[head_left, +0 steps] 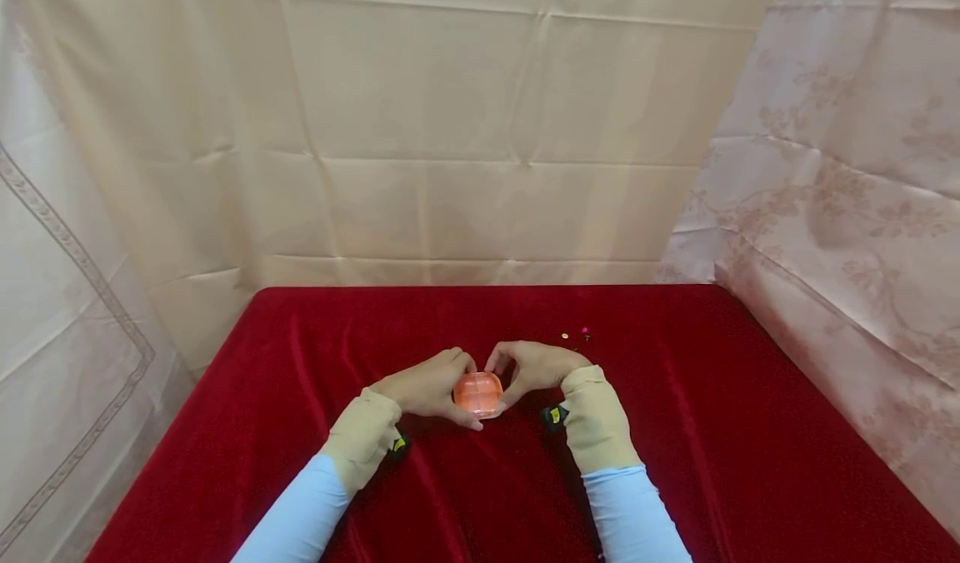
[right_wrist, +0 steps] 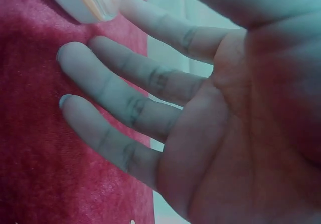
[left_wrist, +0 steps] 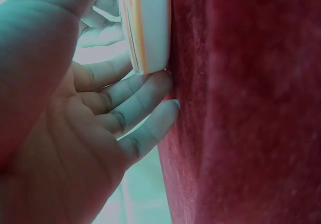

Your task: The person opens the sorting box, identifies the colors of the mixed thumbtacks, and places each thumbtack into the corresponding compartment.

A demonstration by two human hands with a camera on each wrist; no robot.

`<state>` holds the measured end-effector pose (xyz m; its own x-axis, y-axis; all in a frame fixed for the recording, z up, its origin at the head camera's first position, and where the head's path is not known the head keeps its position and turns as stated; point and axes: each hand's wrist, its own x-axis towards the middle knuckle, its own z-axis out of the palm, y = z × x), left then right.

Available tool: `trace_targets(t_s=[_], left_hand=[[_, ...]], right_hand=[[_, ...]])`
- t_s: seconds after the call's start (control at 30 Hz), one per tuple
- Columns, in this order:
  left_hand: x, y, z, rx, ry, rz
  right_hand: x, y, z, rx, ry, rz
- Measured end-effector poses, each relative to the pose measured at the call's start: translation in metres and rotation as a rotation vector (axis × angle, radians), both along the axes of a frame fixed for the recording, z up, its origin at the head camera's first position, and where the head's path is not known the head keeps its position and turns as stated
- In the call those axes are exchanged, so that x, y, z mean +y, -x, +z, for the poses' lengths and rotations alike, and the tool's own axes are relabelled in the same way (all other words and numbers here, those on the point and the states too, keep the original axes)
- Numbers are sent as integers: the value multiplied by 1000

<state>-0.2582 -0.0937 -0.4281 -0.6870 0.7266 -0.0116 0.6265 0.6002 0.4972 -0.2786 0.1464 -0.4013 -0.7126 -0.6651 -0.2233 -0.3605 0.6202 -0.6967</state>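
1 orange box [head_left: 478, 394] btwn L hand [head_left: 429, 386] & R hand [head_left: 542, 365], against both.

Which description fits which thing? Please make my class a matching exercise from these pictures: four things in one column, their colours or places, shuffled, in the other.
Things:
1) small box
2) tablecloth
3) sleeves
4) small pink piece

Descriptions:
A) deep red
B) farther away than the right hand
C) between the left hand and the right hand
D) light blue

Pairs: 1-C, 2-A, 3-D, 4-B
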Motion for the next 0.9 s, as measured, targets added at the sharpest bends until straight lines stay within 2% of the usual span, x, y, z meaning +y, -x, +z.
trace_targets(t_s=[0.27,0.5,0.9], left_hand=[[-7,2,1,-13,27,0],[-9,4,0,11,25,-11],[-10,7,-1,1,19,-8]], right_hand=[[-6,-1,-8,15,-25,-13],[-9,-4,-9,73,-77,4],[-11,-3,-10,57,-52,6]])
